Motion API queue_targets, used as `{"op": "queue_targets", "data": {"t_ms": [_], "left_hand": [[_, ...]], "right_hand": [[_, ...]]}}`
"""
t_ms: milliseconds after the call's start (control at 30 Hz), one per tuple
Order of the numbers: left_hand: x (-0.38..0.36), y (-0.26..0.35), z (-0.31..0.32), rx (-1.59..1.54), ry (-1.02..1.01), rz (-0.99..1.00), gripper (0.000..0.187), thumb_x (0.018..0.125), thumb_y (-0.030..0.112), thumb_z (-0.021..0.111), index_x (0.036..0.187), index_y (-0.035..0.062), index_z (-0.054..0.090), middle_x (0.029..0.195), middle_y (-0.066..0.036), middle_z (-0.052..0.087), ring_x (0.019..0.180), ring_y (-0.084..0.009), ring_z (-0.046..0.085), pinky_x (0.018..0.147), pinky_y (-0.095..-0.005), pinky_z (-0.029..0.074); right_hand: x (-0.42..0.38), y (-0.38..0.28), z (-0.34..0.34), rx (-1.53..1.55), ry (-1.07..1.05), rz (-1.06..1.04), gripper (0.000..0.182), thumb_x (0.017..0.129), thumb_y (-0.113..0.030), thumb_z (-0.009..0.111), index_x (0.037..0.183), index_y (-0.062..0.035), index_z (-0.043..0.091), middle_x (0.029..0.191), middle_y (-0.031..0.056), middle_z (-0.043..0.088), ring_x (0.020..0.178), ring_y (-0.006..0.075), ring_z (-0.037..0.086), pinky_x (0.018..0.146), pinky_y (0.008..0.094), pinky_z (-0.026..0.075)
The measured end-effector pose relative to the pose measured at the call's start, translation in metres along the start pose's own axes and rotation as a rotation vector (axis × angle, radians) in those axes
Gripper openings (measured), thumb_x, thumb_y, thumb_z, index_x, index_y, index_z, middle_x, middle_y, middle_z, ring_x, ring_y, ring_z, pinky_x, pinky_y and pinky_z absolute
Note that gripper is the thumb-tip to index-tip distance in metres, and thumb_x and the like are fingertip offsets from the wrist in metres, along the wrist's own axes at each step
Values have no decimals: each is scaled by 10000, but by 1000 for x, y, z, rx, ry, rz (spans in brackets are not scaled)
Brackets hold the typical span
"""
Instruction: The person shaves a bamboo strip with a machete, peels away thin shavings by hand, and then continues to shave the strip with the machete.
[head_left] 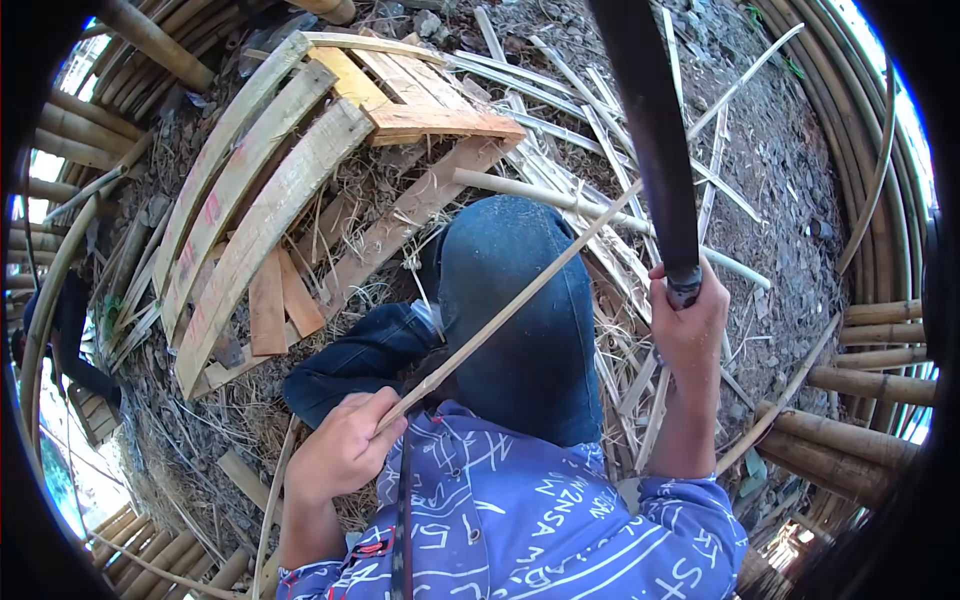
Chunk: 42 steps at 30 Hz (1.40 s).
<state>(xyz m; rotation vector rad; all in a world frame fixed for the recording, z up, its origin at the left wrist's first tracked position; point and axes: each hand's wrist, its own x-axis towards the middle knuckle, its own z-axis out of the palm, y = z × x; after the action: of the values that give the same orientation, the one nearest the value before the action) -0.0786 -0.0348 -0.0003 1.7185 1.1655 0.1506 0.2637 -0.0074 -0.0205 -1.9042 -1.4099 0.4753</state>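
Left hand (340,452) clamped on thin bamboo strip (520,300); right hand (688,325) gripping dark blade (650,130) handle; hands apart.

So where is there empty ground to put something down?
Barest is the gravelly ground at upper right, between the scattered bamboo strips and the curved bamboo poles. Around the wooden pallet and blue-jeaned knee, strips and straw crowd everything.

Blue shirt (540,520) with white lettering; dark blue jeans (520,310).
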Motion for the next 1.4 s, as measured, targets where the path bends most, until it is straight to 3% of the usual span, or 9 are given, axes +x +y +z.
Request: {"op": "queue_targets", "data": {"t_ms": [67,200,300,800,1100,1167,1200,1300,1400], "left_hand": [[5,4,-1,64,9,18,91,859,76,535,810,12,493,681,-169,497,717,-376,521,673,-411,408],[4,16,0,86,37,16,106,840,73,552,779,4,500,697,-181,502,731,-388,520,711,-415,411],[1,23,3,46,15,-63,102,833,63,555,776,-3,501,698,-190,509,720,-395,519,711,-426,416],[-2,49,15,103,92,-206,98,818,34,555,812,-20,474,729,-223,524,754,-426,520,698,-468,413],[-5,56,28,75,126,-205,92,847,45,537,818,-23,482,741,-228,535,766,-426,528,700,-466,417],[-4,51,31,81,155,-201,121,877,80,504,822,-25,482,733,-241,514,726,-450,516,627,-463,387],[-2,49,32,90,181,-159,126,879,88,504,824,-23,482,736,-243,517,727,-452,518,626,-467,387],[1,55,30,83,177,-134,112,872,72,516,824,-23,481,736,-239,526,748,-438,524,670,-469,401],[3,56,29,107,158,-153,98,864,50,527,820,-24,480,732,-234,533,763,-423,527,715,-467,415]], "right_hand": [[2,4,-1,-143,-1,-39,206,711,37,570,916,18,578,662,182,587,591,344,610,569,376,460],[-2,-13,-1,-227,-64,-3,272,704,39,567,975,27,552,748,253,603,735,424,618,625,441,468],[-7,-13,9,-251,-56,14,292,710,18,566,1002,30,560,698,206,572,629,387,593,593,400,456],[9,-21,-8,-172,-184,115,234,703,27,557,936,49,550,671,261,581,687,421,615,619,441,468],[0,-16,0,-151,-164,-27,236,691,26,540,926,38,554,686,260,591,689,433,606,608,454,461],[7,-4,-7,-191,-280,-33,315,709,9,559,1017,67,582,735,212,617,646,357,614,621,368,476],[10,-8,-6,-279,-128,-93,294,710,10,551,996,63,589,733,214,614,653,355,612,630,373,473],[9,-21,5,-160,-166,72,339,699,13,556,1032,66,588,739,238,607,678,395,599,646,390,470],[-2,-16,1,-194,-260,-75,393,689,-7,576,1080,30,596,735,248,610,676,392,604,656,372,477]]}}
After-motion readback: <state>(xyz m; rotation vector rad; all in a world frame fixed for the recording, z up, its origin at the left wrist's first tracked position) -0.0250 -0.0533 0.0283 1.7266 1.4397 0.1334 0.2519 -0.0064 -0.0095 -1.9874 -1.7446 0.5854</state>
